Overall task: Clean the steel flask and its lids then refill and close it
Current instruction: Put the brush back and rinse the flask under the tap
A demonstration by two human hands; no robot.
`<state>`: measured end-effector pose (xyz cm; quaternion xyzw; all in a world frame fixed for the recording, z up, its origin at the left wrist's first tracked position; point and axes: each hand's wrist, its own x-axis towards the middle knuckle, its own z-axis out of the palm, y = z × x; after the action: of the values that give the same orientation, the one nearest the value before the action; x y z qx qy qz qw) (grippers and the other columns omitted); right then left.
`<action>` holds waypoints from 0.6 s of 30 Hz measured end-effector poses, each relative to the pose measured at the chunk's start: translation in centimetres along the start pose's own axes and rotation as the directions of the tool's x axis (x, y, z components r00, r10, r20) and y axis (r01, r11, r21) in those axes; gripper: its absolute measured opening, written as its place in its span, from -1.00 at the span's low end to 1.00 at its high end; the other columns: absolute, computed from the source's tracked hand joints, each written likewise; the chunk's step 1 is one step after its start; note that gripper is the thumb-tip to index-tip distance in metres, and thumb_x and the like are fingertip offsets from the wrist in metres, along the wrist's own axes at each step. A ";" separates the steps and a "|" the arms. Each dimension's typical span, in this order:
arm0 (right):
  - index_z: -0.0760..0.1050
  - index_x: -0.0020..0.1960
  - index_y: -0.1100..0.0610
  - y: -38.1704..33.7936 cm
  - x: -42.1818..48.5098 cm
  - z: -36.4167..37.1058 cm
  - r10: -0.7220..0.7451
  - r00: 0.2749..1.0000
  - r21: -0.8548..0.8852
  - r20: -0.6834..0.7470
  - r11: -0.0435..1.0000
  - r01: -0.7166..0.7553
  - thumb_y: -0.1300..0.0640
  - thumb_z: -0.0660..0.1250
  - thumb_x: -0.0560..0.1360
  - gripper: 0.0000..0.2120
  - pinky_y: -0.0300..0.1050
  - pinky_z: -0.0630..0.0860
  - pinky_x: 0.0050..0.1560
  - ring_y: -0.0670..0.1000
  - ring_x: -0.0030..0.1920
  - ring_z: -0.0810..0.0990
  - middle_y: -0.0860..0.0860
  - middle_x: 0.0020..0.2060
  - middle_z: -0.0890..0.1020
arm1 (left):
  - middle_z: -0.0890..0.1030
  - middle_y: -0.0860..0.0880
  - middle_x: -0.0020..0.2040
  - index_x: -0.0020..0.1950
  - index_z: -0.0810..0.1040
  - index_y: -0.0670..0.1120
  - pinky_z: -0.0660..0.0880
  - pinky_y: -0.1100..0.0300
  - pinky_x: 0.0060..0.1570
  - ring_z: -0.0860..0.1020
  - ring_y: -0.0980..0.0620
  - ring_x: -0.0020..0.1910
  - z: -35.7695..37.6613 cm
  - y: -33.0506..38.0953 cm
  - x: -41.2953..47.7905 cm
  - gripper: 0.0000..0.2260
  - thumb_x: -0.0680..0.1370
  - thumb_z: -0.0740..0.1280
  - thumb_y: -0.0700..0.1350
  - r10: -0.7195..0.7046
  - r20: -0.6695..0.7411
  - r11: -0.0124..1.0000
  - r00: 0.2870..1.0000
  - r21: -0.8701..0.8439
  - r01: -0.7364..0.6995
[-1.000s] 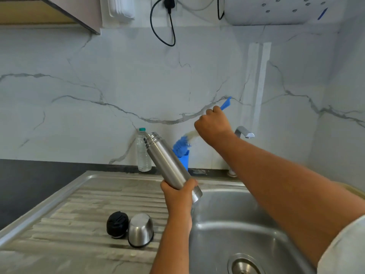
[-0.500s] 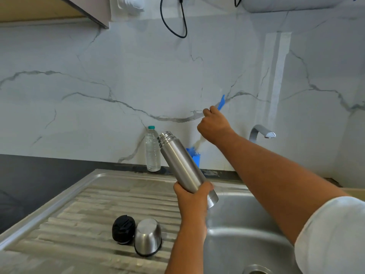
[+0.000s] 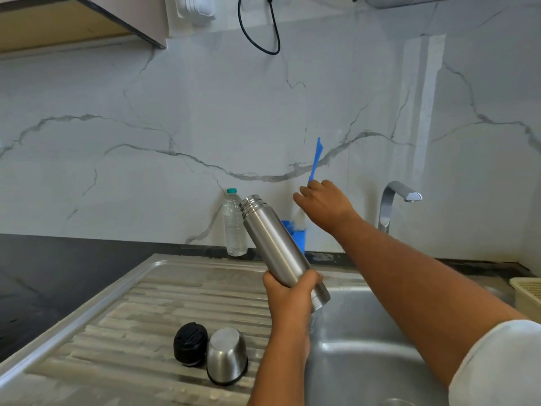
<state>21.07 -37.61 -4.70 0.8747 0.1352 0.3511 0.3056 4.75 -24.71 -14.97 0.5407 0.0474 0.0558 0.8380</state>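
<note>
My left hand (image 3: 288, 291) grips the lower end of the open steel flask (image 3: 276, 246), which tilts with its threaded mouth up and to the left, above the sink's left edge. My right hand (image 3: 325, 205) is shut on the blue handle of a bottle brush (image 3: 314, 161); the brush stands almost upright with its head down in a blue holder (image 3: 297, 235) against the wall, behind the flask. A black inner lid (image 3: 190, 344) and the steel cup lid (image 3: 227, 358), mouth down, sit side by side on the ribbed drainboard (image 3: 117, 332).
A clear plastic water bottle (image 3: 234, 227) stands at the wall left of the flask. The tap (image 3: 393, 197) rises behind the steel sink basin (image 3: 366, 356). A beige basket (image 3: 527, 294) sits at the right edge. Dark counter (image 3: 44, 273) lies left.
My right hand has swung the brush handle from a slant to nearly upright, with its head lowered into the blue holder. The flask stays held in my left hand. The view has shifted.
</note>
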 end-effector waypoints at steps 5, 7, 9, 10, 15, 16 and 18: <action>0.57 0.22 0.15 0.7 -3.8 1.1 0.039 0.991 0.124 -0.130 0.992 -0.023 0.32 0.40 0.43 -0.64 0.07 0.53 -0.08 0.21 0.02 0.62 0.16 0.28 0.60 | 0.64 -0.10 0.08 0.29 0.38 0.05 0.59 0.10 -0.18 0.68 -0.07 -0.04 0.1 0.4 -0.3 -0.46 0.42 0.55 -0.21 -0.006 0.033 1.000 0.999 0.009 0.006; 0.58 0.18 0.18 0.6 -6.4 1.3 0.142 0.985 0.217 -0.098 0.969 -0.118 0.27 0.36 0.46 -0.70 0.09 0.52 -0.06 0.24 -0.01 0.62 0.17 0.20 0.61 | 0.64 -0.10 0.08 0.30 0.39 0.03 0.61 0.07 -0.17 0.68 -0.08 -0.03 0.4 0.3 -0.5 -0.44 0.41 0.56 -0.20 -0.014 0.045 0.999 0.999 0.032 0.012; 0.57 0.14 0.21 0.4 -9.5 1.5 0.288 0.957 0.334 -0.027 0.905 -0.263 0.20 0.35 0.49 -0.76 0.09 0.52 -0.07 0.25 -0.04 0.62 0.17 0.11 0.62 | 0.64 -0.10 0.08 0.28 0.40 0.03 0.65 0.01 -0.13 0.69 -0.09 -0.03 0.7 -0.1 -0.8 -0.45 0.39 0.57 -0.19 -0.018 0.065 0.997 0.998 0.081 0.013; 0.55 0.14 0.21 0.4 -11.1 1.6 0.377 0.925 0.380 0.037 0.851 -0.362 0.17 0.34 0.51 -0.77 0.08 0.52 -0.06 0.24 -0.03 0.63 0.16 0.08 0.62 | 0.64 -0.10 0.07 0.26 0.41 0.03 0.66 -0.01 -0.10 0.69 -0.09 -0.03 1.0 -0.3 -1.0 -0.45 0.39 0.58 -0.19 -0.022 0.080 0.993 0.997 0.113 0.013; 0.30 0.38 0.25 1.7 -15.7 2.9 0.622 0.576 0.499 0.531 0.320 -0.806 0.15 0.28 0.52 -0.53 0.17 0.51 0.22 0.29 0.24 0.55 0.22 0.26 0.53 | 0.68 -0.08 0.06 0.23 0.46 0.01 0.66 0.02 -0.04 0.69 -0.07 0.01 2.2 -1.6 -2.3 -0.51 0.39 0.59 -0.13 -0.114 0.204 0.954 0.972 0.295 0.050; 0.28 0.39 0.24 2.1 -16.1 3.1 0.573 0.564 0.530 0.596 0.248 -0.811 0.14 0.30 0.52 -0.51 0.19 0.50 0.25 0.30 0.26 0.53 0.23 0.28 0.51 | 0.69 -0.08 0.06 0.21 0.48 0.01 0.66 0.00 0.01 0.69 -0.06 0.00 2.3 -1.8 -2.5 -0.52 0.38 0.60 -0.09 -0.145 0.224 0.940 0.964 0.335 0.064; 0.24 0.43 0.20 2.7 -16.4 3.3 0.476 0.589 0.597 0.653 0.155 -0.787 0.13 0.34 0.54 -0.47 0.18 0.48 0.29 0.29 0.29 0.52 0.22 0.31 0.51 | 0.71 -0.07 0.05 0.19 0.49 0.04 0.66 -0.07 0.10 0.71 -0.06 0.00 2.4 -2.1 -2.9 -0.50 0.33 0.61 0.00 -0.207 0.254 0.908 0.945 0.410 0.089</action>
<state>11.66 -48.53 -13.58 0.9134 -0.1468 0.1858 -0.3311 2.30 -28.17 -15.86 0.6946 -0.0254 -0.0996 0.7120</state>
